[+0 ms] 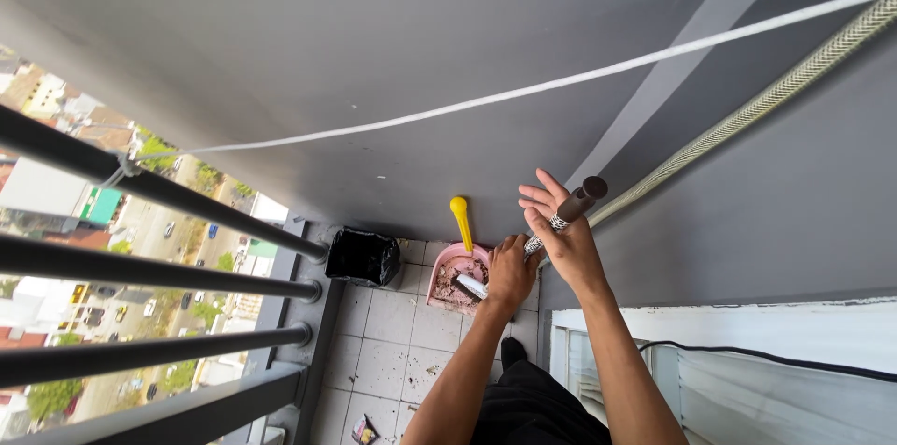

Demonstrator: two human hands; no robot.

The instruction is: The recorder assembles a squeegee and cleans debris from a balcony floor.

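Where grey walls enclose the balcony, dirt litters white floor tiles (388,366).

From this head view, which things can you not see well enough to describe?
- Lower end of the broom stick: hidden behind the left hand.
- Contents of the pink dustpan: too small; only brownish dirt shows.
- Inside of the black bin: too dark.
- Small wrapper on the floor tiles: cut off by the bottom edge.
- Right hand: grip partly hidden by the stick.
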